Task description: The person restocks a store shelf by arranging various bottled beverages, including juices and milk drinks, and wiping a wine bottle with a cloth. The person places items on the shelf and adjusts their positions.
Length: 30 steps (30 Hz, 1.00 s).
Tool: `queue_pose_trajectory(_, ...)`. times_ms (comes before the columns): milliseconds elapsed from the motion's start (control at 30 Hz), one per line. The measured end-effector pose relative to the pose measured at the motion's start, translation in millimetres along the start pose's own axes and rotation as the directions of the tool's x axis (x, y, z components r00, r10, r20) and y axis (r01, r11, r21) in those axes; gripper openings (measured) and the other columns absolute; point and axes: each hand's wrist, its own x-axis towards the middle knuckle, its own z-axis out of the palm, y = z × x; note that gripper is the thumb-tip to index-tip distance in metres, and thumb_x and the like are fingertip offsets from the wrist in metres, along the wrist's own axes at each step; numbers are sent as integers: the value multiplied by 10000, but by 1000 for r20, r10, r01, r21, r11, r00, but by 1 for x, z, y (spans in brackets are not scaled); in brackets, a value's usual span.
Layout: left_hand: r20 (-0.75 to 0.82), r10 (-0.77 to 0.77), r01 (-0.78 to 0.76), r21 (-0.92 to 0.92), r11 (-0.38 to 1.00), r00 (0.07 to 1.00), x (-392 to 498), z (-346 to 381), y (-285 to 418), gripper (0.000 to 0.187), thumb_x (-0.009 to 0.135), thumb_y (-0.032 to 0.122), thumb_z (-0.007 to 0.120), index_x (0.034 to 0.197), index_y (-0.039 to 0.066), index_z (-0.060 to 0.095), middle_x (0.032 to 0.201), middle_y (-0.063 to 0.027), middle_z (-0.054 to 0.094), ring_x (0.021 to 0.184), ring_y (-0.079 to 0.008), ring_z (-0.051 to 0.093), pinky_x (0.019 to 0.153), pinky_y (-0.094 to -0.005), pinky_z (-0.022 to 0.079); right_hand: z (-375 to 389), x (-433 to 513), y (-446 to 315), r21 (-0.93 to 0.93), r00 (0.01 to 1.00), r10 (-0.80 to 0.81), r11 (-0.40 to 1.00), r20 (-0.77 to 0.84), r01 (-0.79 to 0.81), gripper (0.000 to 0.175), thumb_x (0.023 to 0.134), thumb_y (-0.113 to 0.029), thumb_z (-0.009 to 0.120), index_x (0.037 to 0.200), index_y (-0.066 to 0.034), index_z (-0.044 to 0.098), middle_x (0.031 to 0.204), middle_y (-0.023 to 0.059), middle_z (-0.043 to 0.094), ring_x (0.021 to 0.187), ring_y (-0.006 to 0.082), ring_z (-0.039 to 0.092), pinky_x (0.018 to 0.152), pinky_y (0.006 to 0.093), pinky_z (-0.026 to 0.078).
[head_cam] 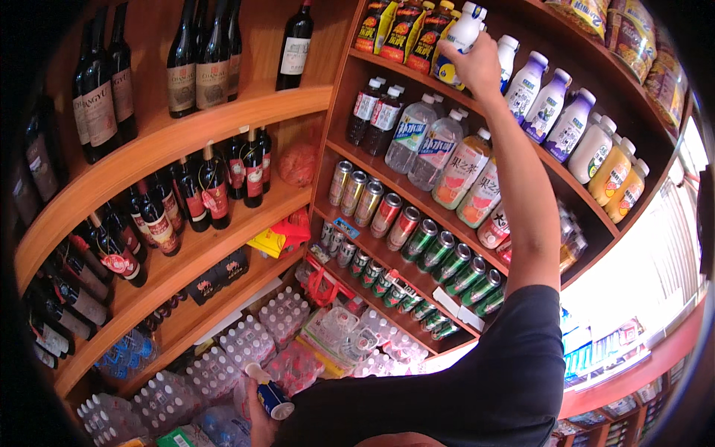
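My right hand [481, 66] is raised to the top drinks shelf, its fingers around a white plastic bottle [461, 34] with a blue and yellow lower part. The bottle stands at the shelf's front, slightly tilted in this view. To its left are dark bottles with yellow and red labels [399, 34]; to its right are another white and blue bottle [506, 55] and several white bottles with purple caps [528, 84]. Low in front of my body, my left hand [260, 410] holds a blue and white bottle [272, 396]. Part of that hand is hidden behind it.
Below the drinks shelf stand large bottles [413, 137] and rows of drink cans [427, 240]. Wine bottles [212, 187] line the curved wooden shelves [234, 125] at left. Shrink-wrapped bottle packs [246, 341] cover the floor. Bagged instant noodles [631, 33] sit above, at upper right.
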Motion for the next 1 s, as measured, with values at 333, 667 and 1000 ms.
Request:
queue_pose_trajectory(333,9,260,-254,252,934,966,-17,11,-2,525,1002,530,599,1161,30,627,977,-129,713,854,-251,680,733,-378,576,-1,-19,-17,-269,991,-29,963,-133,-8,699,806,-457,835,1177,65,555,1176,251,609,1057,419,648,871,455,561)
queue_pose_trajectory(667,14,180,-177,271,946,983,-29,35,12,535,1011,502,592,1174,-6,621,979,-148,713,859,-252,687,743,-381,580,9,-69,3,-281,950,-306,908,66,312,199,933,-235,666,1085,-110,635,946,102,624,869,300,674,689,432,575)
queue_pose_trajectory(1000,507,338,-609,681,407,793,-42,22,2,853,853,430,814,1511,70,409,1146,-165,687,1008,-300,682,879,-448,573,18,-71,1,-361,963,-258,892,83,270,322,905,-295,689,1154,-94,670,995,105,637,933,293,658,740,425,571)
